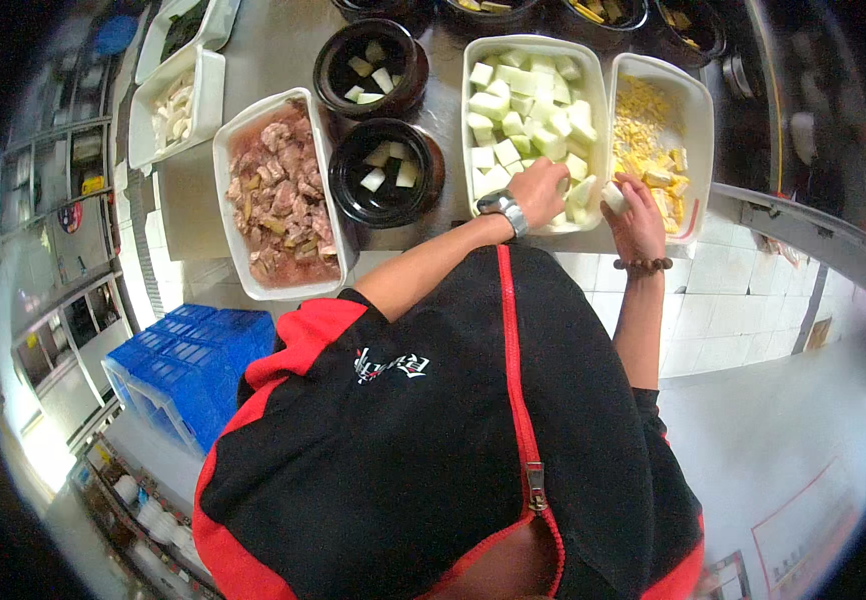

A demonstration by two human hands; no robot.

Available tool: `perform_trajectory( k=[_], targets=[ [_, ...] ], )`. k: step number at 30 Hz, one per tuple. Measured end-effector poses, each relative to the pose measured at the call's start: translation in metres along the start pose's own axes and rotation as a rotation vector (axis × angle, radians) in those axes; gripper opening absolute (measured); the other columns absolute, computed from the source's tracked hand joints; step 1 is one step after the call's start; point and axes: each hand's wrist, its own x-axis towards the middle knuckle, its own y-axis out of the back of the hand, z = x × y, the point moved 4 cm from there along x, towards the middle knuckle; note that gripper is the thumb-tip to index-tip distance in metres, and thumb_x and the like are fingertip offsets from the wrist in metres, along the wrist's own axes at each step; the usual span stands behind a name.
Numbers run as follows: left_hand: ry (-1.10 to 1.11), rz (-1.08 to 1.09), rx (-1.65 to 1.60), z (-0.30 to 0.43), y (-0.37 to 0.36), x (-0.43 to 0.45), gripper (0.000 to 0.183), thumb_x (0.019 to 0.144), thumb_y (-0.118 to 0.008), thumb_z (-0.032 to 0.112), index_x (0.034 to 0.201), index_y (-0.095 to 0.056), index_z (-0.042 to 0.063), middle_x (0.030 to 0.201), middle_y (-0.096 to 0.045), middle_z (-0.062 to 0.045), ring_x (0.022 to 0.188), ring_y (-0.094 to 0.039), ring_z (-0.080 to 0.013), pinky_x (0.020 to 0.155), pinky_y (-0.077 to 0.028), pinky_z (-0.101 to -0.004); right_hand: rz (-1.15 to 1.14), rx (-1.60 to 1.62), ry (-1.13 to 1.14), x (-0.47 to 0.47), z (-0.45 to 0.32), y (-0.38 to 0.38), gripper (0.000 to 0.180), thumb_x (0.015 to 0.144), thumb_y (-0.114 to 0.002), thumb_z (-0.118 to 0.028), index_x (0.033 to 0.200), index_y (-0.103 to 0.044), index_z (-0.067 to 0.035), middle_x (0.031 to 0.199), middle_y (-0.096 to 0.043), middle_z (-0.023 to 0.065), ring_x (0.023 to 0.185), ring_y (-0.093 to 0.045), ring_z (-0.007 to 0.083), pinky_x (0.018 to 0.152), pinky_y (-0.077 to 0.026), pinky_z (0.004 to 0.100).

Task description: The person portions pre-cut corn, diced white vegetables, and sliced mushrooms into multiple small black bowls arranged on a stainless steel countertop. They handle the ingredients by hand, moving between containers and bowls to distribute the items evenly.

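Note:
My left hand (541, 191), with a metal watch on its wrist, reaches into a white plastic tub (469, 97) of pale green melon chunks (526, 101). Its fingertips are down among the pieces, and whether they grip one is hidden. My right hand (637, 217), wearing a beaded bracelet, holds a melon chunk (614, 198) between thumb and fingers. That hand is over the rim between the melon tub and a second white tub (703, 112) of yellow chopped food (643, 124). Two dark glazed pots (386, 206) left of my hands hold a few pale chunks each.
A white tub (224, 217) of raw-looking meat pieces (283, 187) juts over the near edge of the metal table (268, 45). More dark pots (493, 19) line the back. Smaller white tubs (211, 97) stand far left. Blue plastic crates (192, 352) are below at left.

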Motion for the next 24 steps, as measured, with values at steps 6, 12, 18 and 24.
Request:
perform_trajectory(
  k=[6,12,18,24],
  targets=[
    [0.382,-0.133,-1.305,-0.022,0.036,-0.018,0.039,0.09,-0.06,-0.004,0.128,-0.052,0.001,0.115,-0.064,-0.016,0.099,-0.072,-0.0248,0.083,-0.062,-0.0315,-0.268,0.129,-0.017,-0.001,0.008,-0.042,0.037,0.103,-0.054,-0.011,0.136,-0.051,0.005,0.134,-0.057,0.0186,0.122,-0.06,0.031,0.109,-0.049,0.0405],
    [0.274,0.004,-1.611,-0.045,0.094,-0.056,0.059,0.091,-0.056,-0.007,0.146,-0.043,0.008,0.131,-0.062,-0.016,0.117,-0.065,-0.0283,0.097,-0.056,-0.0421,-0.376,-0.008,-0.031,-0.002,0.011,-0.105,0.038,0.099,-0.059,-0.004,0.135,-0.051,0.007,0.13,-0.06,0.0182,0.12,-0.062,0.0309,0.108,-0.051,0.04],
    [0.338,0.184,-1.898,-0.069,0.105,-0.087,0.042,0.1,-0.048,0.005,0.142,-0.047,0.006,0.133,-0.058,-0.019,0.123,-0.059,-0.033,0.108,-0.048,-0.0524,-0.438,-0.315,0.045,-0.009,0.017,-0.171,0.037,0.097,-0.061,-0.003,0.133,-0.056,0.003,0.124,-0.064,0.0122,0.107,-0.064,0.0173,0.099,-0.053,0.0323],
    [0.293,0.393,-2.141,-0.091,0.142,-0.067,0.036,0.103,-0.048,0.019,0.136,-0.054,0.006,0.134,-0.058,-0.017,0.126,-0.055,-0.0335,0.107,-0.045,-0.0544,-0.47,-0.446,0.143,0.019,0.024,-0.255,0.043,0.091,-0.063,-0.003,0.134,-0.058,-0.001,0.115,-0.068,0.0098,0.104,-0.064,0.0147,0.087,-0.052,0.0268]
  ],
)
